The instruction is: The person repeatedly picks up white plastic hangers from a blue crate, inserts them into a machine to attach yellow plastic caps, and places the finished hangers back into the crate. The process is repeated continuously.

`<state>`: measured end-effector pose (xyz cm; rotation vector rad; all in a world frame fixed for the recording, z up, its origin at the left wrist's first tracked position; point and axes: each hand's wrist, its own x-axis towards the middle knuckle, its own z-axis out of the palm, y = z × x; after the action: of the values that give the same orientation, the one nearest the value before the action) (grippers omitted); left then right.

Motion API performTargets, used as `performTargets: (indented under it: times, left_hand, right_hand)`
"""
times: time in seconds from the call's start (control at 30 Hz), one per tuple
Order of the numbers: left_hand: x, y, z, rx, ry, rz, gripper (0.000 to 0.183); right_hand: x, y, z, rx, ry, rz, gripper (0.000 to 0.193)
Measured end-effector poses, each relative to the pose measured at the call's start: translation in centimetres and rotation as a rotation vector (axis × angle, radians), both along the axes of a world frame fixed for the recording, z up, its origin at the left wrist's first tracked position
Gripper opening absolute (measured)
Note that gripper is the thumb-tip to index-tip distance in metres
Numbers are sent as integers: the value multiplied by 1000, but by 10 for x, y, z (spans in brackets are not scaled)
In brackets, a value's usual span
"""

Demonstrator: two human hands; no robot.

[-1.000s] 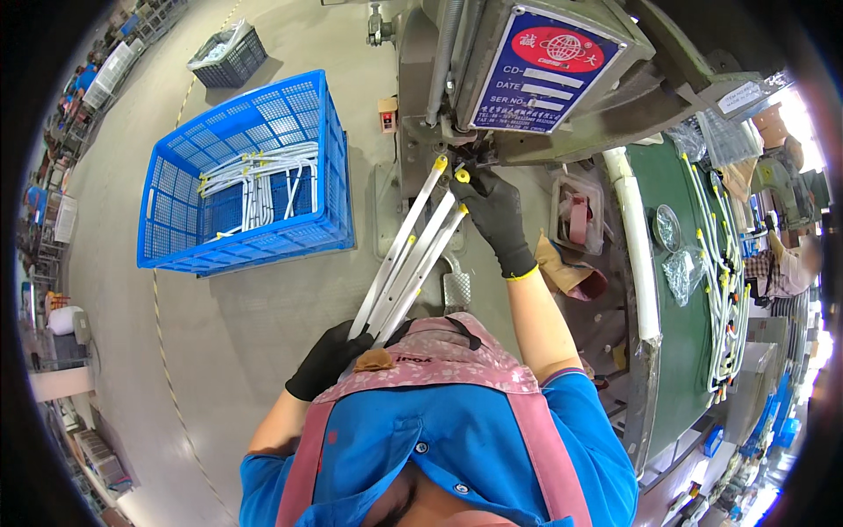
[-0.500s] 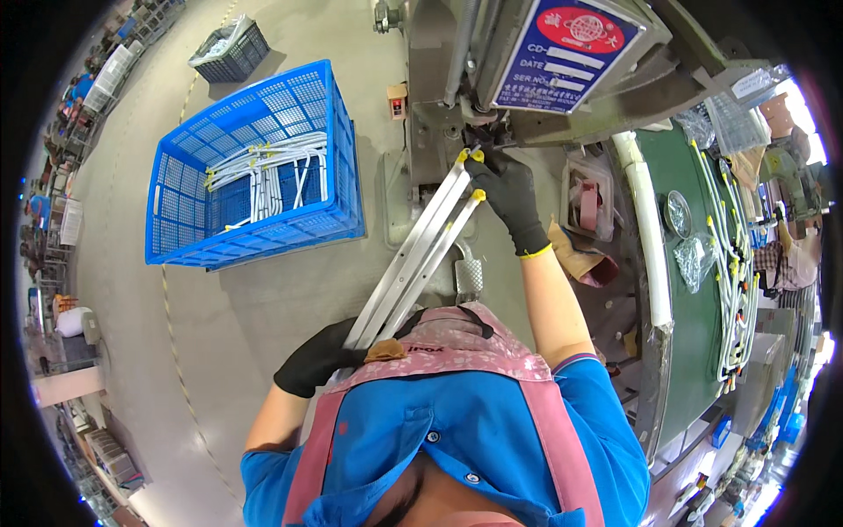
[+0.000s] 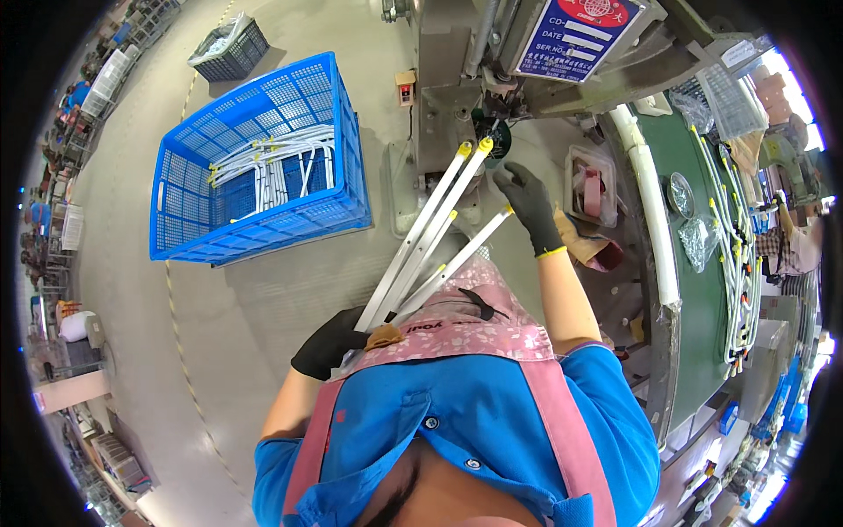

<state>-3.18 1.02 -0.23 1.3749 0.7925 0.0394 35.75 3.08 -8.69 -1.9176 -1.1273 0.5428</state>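
A folding frame of silver metal tubes (image 3: 428, 230) with yellow end caps slants up from my apron, its legs fanned apart. My black-gloved left hand (image 3: 330, 344) is closed around the frame's lower end, where the tubes come together; its fingertips are partly hidden. To the right of the upper ends, my black-gloved right hand (image 3: 529, 204) is raised with its fingers bent and apart, holding nothing. One shorter leg (image 3: 479, 239) ends close to that hand without visibly touching it. Just beyond the two longest legs stands the machine's working head (image 3: 499, 88).
At left a blue plastic crate (image 3: 263, 230) contains several white tube frames, with a dark basket (image 3: 230, 54) behind it. A green-topped bench (image 3: 694, 351) carrying more tubes runs along the right. A clear bin (image 3: 590, 186) sits between bench and machine.
The frame's upper ends have come away from the machine head, and its legs have spread wider. My right hand has let go of the tubes and moved back toward me.
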Motion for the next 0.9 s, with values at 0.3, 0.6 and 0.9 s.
performTargets:
  times: [0.3,0.6,0.9]
  left_hand:
    - [-7,-4,-19,-185,-64,146,57]
    - [-17,-5,-35,-229,-43,84,62]
    - [-6,-19,-30,-28,-104,59,38]
  right_hand:
    - [21,-39,-30,35,701,137,32]
    - [8,-23,-45,-98,-48,56,40]
    - [5,-8,-17,-154,-48,84,37]
